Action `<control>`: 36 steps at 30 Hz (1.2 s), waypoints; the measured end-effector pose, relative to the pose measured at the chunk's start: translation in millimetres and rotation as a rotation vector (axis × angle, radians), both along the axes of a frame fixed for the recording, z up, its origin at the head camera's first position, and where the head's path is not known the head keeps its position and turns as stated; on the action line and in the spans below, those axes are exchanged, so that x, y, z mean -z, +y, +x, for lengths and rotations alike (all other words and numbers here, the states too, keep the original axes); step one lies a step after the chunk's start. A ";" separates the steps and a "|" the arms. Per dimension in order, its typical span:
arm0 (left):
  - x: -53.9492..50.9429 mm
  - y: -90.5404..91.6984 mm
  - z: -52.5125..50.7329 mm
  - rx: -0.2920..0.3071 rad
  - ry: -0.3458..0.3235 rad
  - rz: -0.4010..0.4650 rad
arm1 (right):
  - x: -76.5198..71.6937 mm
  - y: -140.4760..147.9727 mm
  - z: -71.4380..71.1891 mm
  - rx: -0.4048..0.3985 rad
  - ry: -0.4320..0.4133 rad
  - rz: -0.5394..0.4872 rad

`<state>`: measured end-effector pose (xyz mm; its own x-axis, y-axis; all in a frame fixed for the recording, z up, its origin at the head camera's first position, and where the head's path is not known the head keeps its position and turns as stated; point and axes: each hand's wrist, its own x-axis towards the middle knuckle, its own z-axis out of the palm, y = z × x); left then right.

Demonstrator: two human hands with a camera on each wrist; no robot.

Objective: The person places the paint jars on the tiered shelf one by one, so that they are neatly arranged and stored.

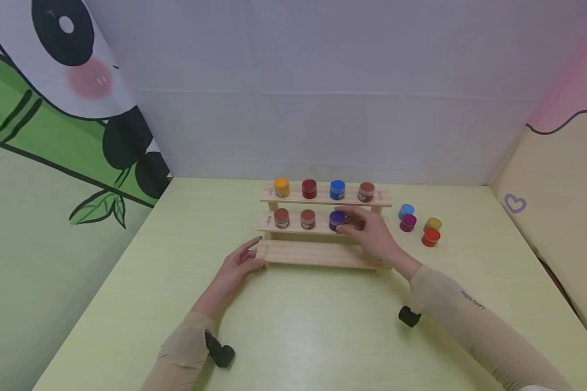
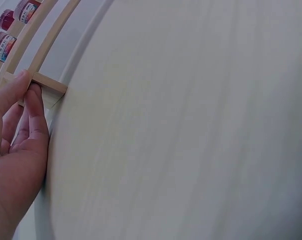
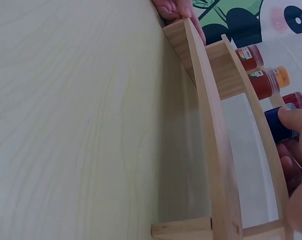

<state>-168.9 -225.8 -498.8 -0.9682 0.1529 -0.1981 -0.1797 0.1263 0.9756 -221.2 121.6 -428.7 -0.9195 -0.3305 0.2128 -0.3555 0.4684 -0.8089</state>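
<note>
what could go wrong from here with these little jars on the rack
The right hand, pinching the dark blue jar, might bump the brown jar on the top tier above it. If the left hand jerks the wooden rack it grips, jars could slide. Drawing back, the right arm might brush the red jar on the table.

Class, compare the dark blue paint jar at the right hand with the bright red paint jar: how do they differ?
Colour: the dark blue paint jar is deep blue; the bright red paint jar is vivid red.
Place: the blue one is at the wooden rack's middle shelf; the red one stands on the table.
Contact: the right hand grips the blue; no hand touches the red.
Shared: both are short and round.
</note>
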 end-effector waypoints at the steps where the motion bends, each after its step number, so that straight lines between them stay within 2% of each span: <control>1: 0.5 -0.4 -0.2 -0.002 0.000 -0.002 | 0.8 0.4 -0.6 -0.001 -0.005 0.003; 13: 2.5 -3.9 0.4 0.000 -0.006 0.026 | 0.6 3.3 -5.1 -0.039 -0.016 0.022; 27: 2.7 -4.3 1.2 0.002 -0.006 0.034 | 1.9 -0.5 0.5 -0.001 -0.021 -0.030; 36: -2.3 -2.3 2.0 -0.001 -0.009 0.014 | 0.1 -0.8 3.3 0.021 -0.005 -0.020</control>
